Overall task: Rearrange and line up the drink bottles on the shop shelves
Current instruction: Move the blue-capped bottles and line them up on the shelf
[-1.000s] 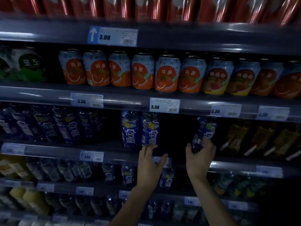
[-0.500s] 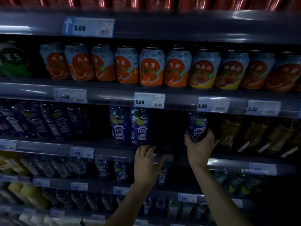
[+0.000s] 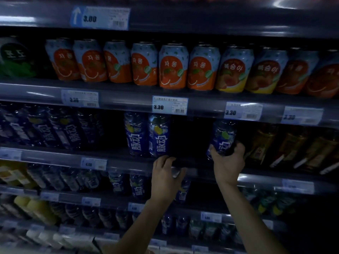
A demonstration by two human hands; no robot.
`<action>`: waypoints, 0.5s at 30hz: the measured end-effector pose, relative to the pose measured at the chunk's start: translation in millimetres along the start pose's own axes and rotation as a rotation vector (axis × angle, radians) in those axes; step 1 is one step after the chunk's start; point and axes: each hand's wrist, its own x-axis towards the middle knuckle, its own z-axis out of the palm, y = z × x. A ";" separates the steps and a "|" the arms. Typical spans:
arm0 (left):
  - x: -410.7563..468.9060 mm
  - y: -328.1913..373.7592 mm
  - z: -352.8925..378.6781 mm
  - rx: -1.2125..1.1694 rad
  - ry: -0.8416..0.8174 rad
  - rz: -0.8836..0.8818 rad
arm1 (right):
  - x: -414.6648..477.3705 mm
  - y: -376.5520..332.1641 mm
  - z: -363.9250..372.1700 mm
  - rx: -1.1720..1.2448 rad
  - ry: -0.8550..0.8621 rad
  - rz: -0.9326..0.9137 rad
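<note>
Though the shop is dim, the shelves (image 3: 201,105) show rows of cans (image 3: 173,66) above and blue bottles (image 3: 55,132) below. The right hand (image 3: 228,165) has its grip clamped on one blue bottle (image 3: 222,138), apart from two standing bottles (image 3: 146,134); the left hand (image 3: 166,178) grips the shelf edge (image 3: 128,163) beside them.

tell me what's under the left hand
The left hand grips the shelf rail. A bit of price tag shows beside it; the rest is covered, as is part of a bottle below.
</note>
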 end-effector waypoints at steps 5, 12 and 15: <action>0.7 -3.3 -4.3 0.106 0.029 0.036 | -14.4 -3.6 -2.3 -0.003 -0.010 -0.059; -1.2 -8.5 -6.6 0.213 0.014 0.096 | -27.5 -7.4 -2.8 -0.009 -0.077 -0.096; -2.6 -11.4 -6.6 0.233 -0.005 0.114 | -32.4 -8.2 -4.4 -0.014 -0.093 -0.132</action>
